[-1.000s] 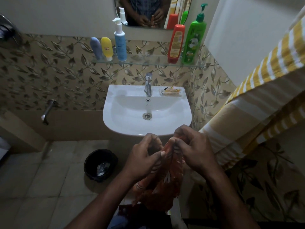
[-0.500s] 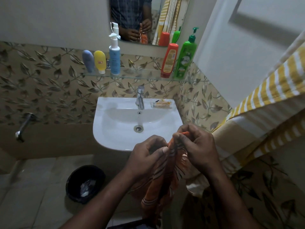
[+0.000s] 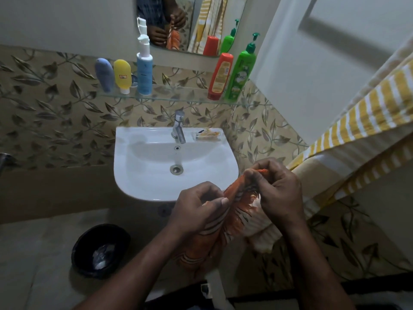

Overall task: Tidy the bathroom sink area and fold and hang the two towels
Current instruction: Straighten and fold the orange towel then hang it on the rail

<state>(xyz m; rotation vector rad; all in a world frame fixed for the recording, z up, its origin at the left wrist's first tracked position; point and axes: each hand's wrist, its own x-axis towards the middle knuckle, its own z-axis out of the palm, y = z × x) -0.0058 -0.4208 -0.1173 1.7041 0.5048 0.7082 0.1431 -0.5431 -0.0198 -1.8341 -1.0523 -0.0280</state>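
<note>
An orange towel [image 3: 232,218] with dark and white stripes and a frayed edge hangs bunched in front of the white sink [image 3: 143,175]. My left hand [image 3: 199,206] pinches its upper edge on the left, and my right hand [image 3: 277,189] pinches the same edge higher up on the right. A yellow and white striped towel [image 3: 357,142] hangs at the right wall, its lower end behind my right hand. On the glass shelf [image 3: 178,98] above the sink stand several bottles and tubes.
A tap [image 3: 178,126] rises at the back of the sink, with a small wrapper [image 3: 207,134] beside it. A black waste bin [image 3: 100,249] sits on the floor at the left. A mirror [image 3: 190,21] hangs above the shelf.
My hands have drawn slightly apart along the orange towel's edge, the right one rising. The view has tilted up and shifted, so the sink sits more to the left.
</note>
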